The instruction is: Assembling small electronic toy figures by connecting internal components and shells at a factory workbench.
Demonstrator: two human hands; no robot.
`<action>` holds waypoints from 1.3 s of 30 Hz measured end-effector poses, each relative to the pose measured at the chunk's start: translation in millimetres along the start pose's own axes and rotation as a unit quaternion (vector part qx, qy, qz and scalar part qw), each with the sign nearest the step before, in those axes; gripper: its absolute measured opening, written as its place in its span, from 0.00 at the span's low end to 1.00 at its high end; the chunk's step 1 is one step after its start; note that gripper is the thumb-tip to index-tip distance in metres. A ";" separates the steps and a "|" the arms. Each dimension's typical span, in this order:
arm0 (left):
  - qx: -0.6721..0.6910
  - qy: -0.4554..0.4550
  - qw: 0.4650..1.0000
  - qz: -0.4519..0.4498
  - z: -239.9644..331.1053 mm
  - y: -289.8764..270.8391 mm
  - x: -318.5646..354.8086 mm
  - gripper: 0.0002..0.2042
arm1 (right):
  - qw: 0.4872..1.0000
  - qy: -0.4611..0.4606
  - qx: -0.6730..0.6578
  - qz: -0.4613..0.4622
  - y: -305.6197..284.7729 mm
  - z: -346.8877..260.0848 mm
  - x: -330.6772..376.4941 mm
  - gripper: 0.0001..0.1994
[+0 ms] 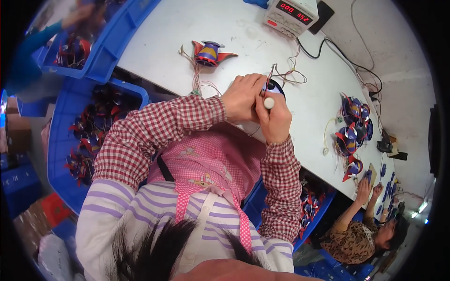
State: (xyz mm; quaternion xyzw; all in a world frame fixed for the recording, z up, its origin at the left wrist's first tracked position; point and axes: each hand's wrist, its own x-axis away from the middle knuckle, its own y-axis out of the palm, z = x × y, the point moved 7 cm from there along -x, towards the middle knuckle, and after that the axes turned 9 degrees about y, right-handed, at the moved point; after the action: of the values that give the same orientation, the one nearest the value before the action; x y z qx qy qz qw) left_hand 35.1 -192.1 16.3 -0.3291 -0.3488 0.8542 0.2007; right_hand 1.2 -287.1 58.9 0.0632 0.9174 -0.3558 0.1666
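Note:
My left hand (241,96) is closed over a small dark blue round part (276,86) with thin red and white wires (287,75) coming off it, at the near edge of the white table (164,37). Pressed against it from the right, my right hand (275,119) grips a tool with a round white handle end (269,102). The tool's tip is hidden between my hands. Both sleeves are red-and-white checked.
A blue, red and yellow winged toy part (211,52) lies farther back. A bench power supply (290,14) with a red display stands at the far edge. More such parts (354,124) are piled at right. Blue bins (86,136) hold parts at left. A co-worker (361,234) sits lower right.

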 end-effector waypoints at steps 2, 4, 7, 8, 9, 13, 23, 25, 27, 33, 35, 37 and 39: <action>-0.009 -0.002 1.000 0.012 -2.0 -2.0 2.0 0.49 | 0.998 -0.041 -0.013 0.037 -7.9 -8.3 4.3 0.09; -0.015 -0.003 1.000 0.025 -3.6 -4.0 3.8 0.48 | 0.994 -0.080 -0.025 0.074 -15.2 -16.0 6.5 0.07; -0.028 0.021 0.997 0.062 7.6 -18.9 10.8 0.46 | 0.991 0.071 -0.036 0.109 -55.7 21.3 -16.8 0.08; -0.035 0.037 0.995 0.080 12.6 -27.8 11.4 0.45 | 0.990 0.103 -0.006 0.096 -64.3 41.5 -24.7 0.10; -0.042 0.053 0.993 0.096 17.9 -36.8 12.9 0.44 | 0.987 0.137 0.024 0.084 -71.0 61.4 -27.1 0.11; -0.069 -0.091 0.958 0.261 -39.2 -123.2 41.5 0.39 | 0.978 0.192 0.050 0.057 -72.8 100.2 -27.3 0.15; -0.019 -0.303 0.938 0.165 -110.4 -124.5 57.4 0.45 | 0.995 -0.092 0.027 0.026 16.9 -45.2 18.6 0.20; 0.020 -0.295 0.942 0.157 -107.3 -121.9 50.5 0.46 | 0.988 -0.121 0.091 0.002 73.9 -76.8 18.6 0.19; 0.087 -0.308 0.937 0.137 -110.5 -109.8 55.1 0.45 | 0.985 -0.075 0.149 -0.048 120.9 -70.1 13.7 0.19; 0.133 -0.289 0.944 0.083 -107.1 -110.0 66.5 0.41 | 0.972 -0.078 0.216 -0.057 138.9 -77.0 15.4 0.18; 0.165 -0.274 0.939 0.125 -103.7 -116.0 72.0 0.37 | 0.968 -0.081 0.234 -0.051 125.9 -81.4 12.3 0.18; 0.207 -0.270 0.924 0.175 -98.1 -123.7 84.7 0.35 | 0.980 0.045 0.087 -0.171 106.2 -73.1 8.0 0.17; 0.336 -0.247 0.887 0.200 -90.1 -124.9 87.8 0.34 | 0.943 0.169 -0.069 -0.279 90.3 -60.0 14.4 0.16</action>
State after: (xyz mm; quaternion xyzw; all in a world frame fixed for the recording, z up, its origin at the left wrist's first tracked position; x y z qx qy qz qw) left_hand 50.8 -15.6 21.5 -0.0832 -0.0063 0.9960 0.0316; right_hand -6.8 -180.0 38.3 -0.1479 0.9353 -0.3076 -0.0934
